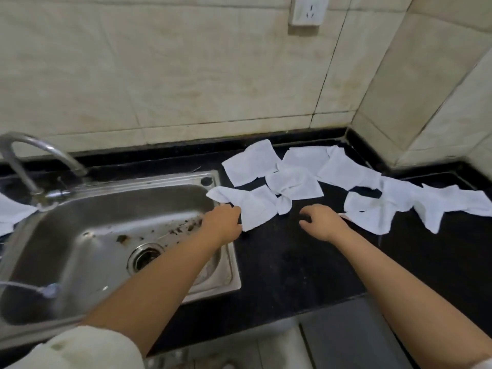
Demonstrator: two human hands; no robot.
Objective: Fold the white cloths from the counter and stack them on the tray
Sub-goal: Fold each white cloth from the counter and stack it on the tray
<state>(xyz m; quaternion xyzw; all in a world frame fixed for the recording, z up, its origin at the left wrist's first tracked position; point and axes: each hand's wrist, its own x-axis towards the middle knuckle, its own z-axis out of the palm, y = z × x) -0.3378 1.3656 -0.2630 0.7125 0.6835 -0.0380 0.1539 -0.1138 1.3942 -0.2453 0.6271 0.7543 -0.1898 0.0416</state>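
Gripping the nearest cloth at its left edge, the fingers of the left hand appear curled onto the fabric where it lies by the sink's right rim, though the knuckles hide the exact pinch. The right hand, at centre frame, hovers just above the bare black worktop with its fingers loosely curled and holding nothing; its outer edge sits close against another crumpled cloth to the right. To do this step well, I judge the free hand should take the opposite edge of the same cloth, so the piece can be drawn onto the dark patch between the two hands, pulled flat and creased edge to edge; the twisted corner at its right looks likely to bunch unless smoothed first. Beyond the hands, more white cloths lie scattered and overlapping across the middle and right of the frame, up to the back wall. The steel sink fills the lower left, with its tap at the upper left, and the gripped cloth's tip hangs over the basin edge, so it should be lifted clear of the debris there. No tray can be seen; a bit of white fabric shows at the far left edge.
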